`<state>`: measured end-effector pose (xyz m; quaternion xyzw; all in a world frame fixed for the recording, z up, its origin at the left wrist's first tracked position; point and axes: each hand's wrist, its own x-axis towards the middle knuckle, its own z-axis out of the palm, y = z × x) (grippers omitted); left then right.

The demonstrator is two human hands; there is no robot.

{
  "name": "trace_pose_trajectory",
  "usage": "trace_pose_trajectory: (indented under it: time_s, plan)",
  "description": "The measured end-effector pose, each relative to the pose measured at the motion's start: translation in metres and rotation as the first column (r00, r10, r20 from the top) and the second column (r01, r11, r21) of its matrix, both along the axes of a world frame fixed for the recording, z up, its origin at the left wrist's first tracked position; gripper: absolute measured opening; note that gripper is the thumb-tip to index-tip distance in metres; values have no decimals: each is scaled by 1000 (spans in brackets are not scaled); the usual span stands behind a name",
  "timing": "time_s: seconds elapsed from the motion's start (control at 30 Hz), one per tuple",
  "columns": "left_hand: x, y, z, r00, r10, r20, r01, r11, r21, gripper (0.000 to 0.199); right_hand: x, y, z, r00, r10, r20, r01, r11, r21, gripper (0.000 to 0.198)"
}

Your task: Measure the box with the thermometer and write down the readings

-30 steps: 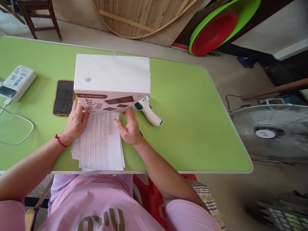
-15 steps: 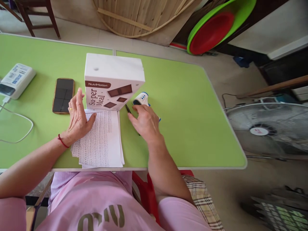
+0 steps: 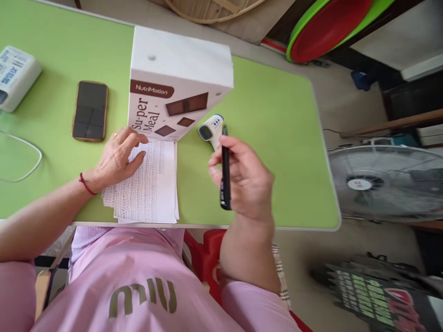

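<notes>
My right hand (image 3: 247,173) is closed around a black pen (image 3: 225,177), raised above the table to the right of the papers. Resting on the left part of a stack of handwritten sheets (image 3: 157,193), my left hand (image 3: 119,157) has its fingers apart and slightly curled. A white box (image 3: 180,83) marked NutriMotion stands upright at the top edge of the sheets. Just beyond my right hand lies a white and blue infrared thermometer (image 3: 211,129), partly covered by that hand.
On the green table (image 3: 287,152) a phone (image 3: 90,110) lies left of the box. Farther left are a white power bank (image 3: 17,76) and a white cable (image 3: 39,157). A fan (image 3: 380,184) stands beyond the right edge, and a red stool (image 3: 204,258) is beneath the near edge.
My right hand has picked up the pen from the table and lifted it nearer to me. My left hand has settled lower, its fingers more curled. The view has shifted.
</notes>
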<state>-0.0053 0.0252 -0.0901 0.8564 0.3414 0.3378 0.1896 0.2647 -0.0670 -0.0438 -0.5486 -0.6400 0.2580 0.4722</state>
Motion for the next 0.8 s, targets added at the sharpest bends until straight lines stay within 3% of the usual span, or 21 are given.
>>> trace_pose_trajectory:
  time_s: [0.07,0.13,0.17,0.33,0.53,0.63,0.8]
  plan:
    - [1,0,-2,995,-63,-77,61,998,-31,25,-15,-13,-16,996,-30,-84,30,1000,0,32]
    - [2,-1,-2,982,-112,-154,103,993,-61,31,-31,-23,-33,970,-149,-192,158,987,34,15]
    - [3,-2,-3,974,-132,-187,120,990,-72,34,-38,-28,-40,956,-159,-246,166,986,8,16]
    - [7,-8,-3,929,-196,-314,198,980,-26,44,-57,-35,-54,921,-149,-359,75,974,-212,30]
    - [9,-12,-5,890,-215,-403,255,966,47,53,-52,-21,-62,907,-165,-388,47,954,-295,14]
    - [10,-13,-5,878,-225,-421,261,965,28,58,-55,-17,-66,925,-174,-338,80,958,-274,8]
    - [12,-16,-2,854,-213,-475,241,971,-2,59,-62,-18,-68,976,-181,-121,174,982,-67,6]
